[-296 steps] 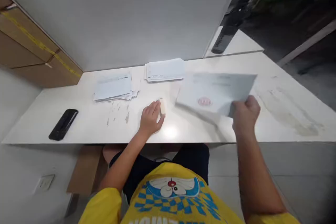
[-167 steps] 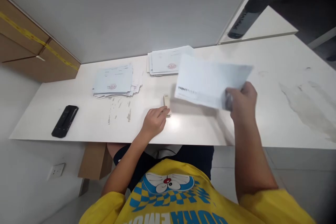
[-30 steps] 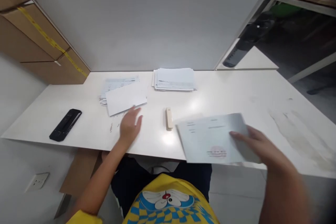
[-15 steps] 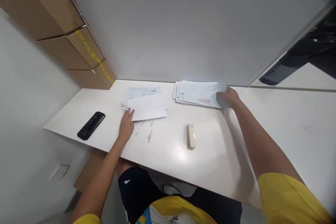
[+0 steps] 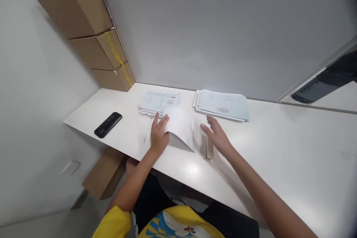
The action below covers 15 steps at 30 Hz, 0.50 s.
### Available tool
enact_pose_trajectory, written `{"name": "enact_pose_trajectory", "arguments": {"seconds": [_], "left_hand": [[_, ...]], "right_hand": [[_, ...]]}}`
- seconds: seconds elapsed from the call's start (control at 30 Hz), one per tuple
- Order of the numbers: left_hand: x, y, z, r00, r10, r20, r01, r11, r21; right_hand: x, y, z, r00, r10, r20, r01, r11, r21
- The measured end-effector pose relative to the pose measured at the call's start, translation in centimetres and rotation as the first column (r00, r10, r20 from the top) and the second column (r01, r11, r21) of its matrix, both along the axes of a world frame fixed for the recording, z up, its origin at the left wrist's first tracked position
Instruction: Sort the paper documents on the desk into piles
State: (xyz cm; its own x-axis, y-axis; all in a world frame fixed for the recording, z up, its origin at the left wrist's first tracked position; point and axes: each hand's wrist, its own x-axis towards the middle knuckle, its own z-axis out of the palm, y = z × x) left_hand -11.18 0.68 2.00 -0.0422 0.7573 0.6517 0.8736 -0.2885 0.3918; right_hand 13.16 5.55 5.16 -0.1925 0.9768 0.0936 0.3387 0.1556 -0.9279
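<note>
A blank white paper sheet (image 5: 178, 124) is tilted and bowed above the table, its lower right corner pointing toward me. My left hand (image 5: 160, 134) grips the sheet by its left edge. Just right of the paper, my right hand (image 5: 217, 135) hovers with thumb and fingers apart, holding nothing. Below it lies a beige stapler (image 5: 209, 149), partly covered by that hand. Behind the sheet is a stack of printed slips (image 5: 158, 100) with a red stamp. Another stack of printed papers (image 5: 223, 103), also red-stamped, rests farther right near the board.
On the white table (image 5: 267, 148), a black phone-like device (image 5: 108, 124) lies at the left. Cardboard boxes (image 5: 108, 52) are stacked in the back left corner. A grey board (image 5: 217, 37) stands along the rear edge. A dark object (image 5: 320, 81) is at the far right.
My right hand has left the right stack and come toward the stapler. My left hand has brought the white sheet nearer and to the right, uncovering the left stack's stamp. The view has shifted.
</note>
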Motion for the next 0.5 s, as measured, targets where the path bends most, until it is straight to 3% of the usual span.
{"name": "enact_pose_trajectory", "arguments": {"seconds": [0.1, 0.17, 0.27, 0.33, 0.43, 0.5], "left_hand": [[2.2, -1.3, 3.9, 0.999, 0.007, -0.052, -0.003, 0.996, 0.091], [2.4, -1.8, 6.2, 0.998, -0.045, -0.040, 0.049, 0.993, 0.107], [0.3, -0.7, 8.1, 0.974, -0.221, 0.057, 0.220, 0.975, 0.035], [-2.4, 1.4, 8.1, 0.956, -0.252, 0.149, 0.264, 0.962, -0.065], [-6.6, 5.6, 7.1, 0.977, 0.046, 0.207, 0.003, 0.973, -0.231], [-8.9, 7.8, 6.2, 0.944, 0.301, 0.137, -0.229, 0.892, -0.389]], "right_hand": [[-1.3, -3.6, 1.8, 0.971, 0.222, 0.087, -0.233, 0.959, 0.159], [-1.1, -4.8, 2.3, 0.940, 0.286, 0.184, -0.321, 0.926, 0.199], [0.5, -4.9, 2.4, 0.929, 0.234, 0.288, -0.284, 0.948, 0.145], [1.9, -4.5, 2.6, 0.941, 0.185, 0.283, -0.206, 0.978, 0.044], [3.3, -4.7, 3.5, 0.984, 0.087, 0.157, -0.074, 0.993, -0.088], [3.6, -5.4, 4.0, 0.999, 0.021, 0.044, -0.014, 0.989, -0.145]]}}
